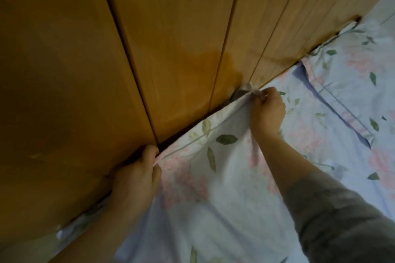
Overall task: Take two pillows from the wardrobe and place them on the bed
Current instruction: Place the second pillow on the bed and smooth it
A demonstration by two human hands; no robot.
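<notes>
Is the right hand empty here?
No, the right hand pinches the upper edge of the floral pillow by the wooden panels, and the left hand grips that edge too.

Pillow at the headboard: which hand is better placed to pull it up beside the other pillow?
Likely the right hand: it pinches the pillow corner nearest the other pillow; left hand grips the far edge.

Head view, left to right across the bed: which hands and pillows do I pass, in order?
left hand → floral pillow gripped at its top edge by both hands → right hand → second floral pillow lying flat
</notes>
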